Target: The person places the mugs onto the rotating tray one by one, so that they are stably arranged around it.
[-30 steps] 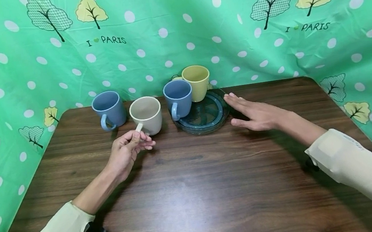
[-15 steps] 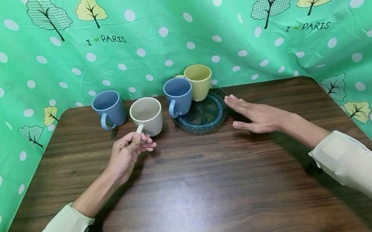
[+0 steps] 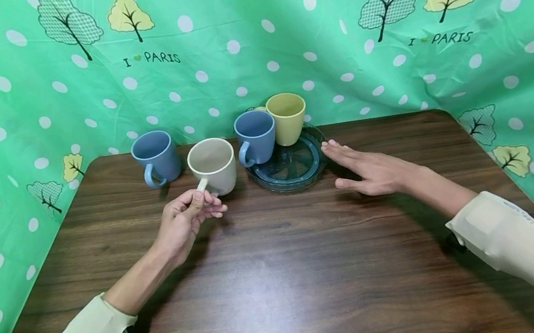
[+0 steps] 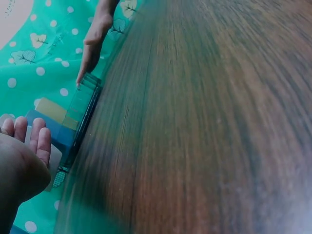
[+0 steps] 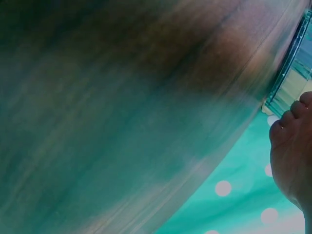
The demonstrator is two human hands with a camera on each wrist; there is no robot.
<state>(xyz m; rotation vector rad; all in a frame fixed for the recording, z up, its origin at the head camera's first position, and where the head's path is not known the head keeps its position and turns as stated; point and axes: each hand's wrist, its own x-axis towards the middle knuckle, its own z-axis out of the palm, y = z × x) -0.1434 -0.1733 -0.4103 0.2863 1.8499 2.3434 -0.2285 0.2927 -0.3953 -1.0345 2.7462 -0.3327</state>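
My left hand (image 3: 184, 222) pinches the handle of a white mug (image 3: 215, 168) between thumb and fingers. Whether that mug's base touches the table cannot be seen for sure. To its right is a see-through, blue-tinted round turntable (image 3: 294, 177) with a raised rim. A blue mug (image 3: 256, 136) and a yellow mug (image 3: 288, 120) stand upright on it, the yellow one farther back. My right hand (image 3: 376, 167) has its fingers straight, with the fingertips at the turntable's right rim. In the left wrist view the turntable (image 4: 83, 102) appears side-on, near the right hand's fingertips.
Another blue mug (image 3: 156, 154) stands left of the white one, near the back edge of the brown wooden table (image 3: 284, 279). Behind the table hangs a green dotted curtain (image 3: 247, 31) with printed trees.
The turntable has turned a little: the yellow mug has shifted right and the blue mug's handle has swung left. My left hand and the white mug have moved slightly right.
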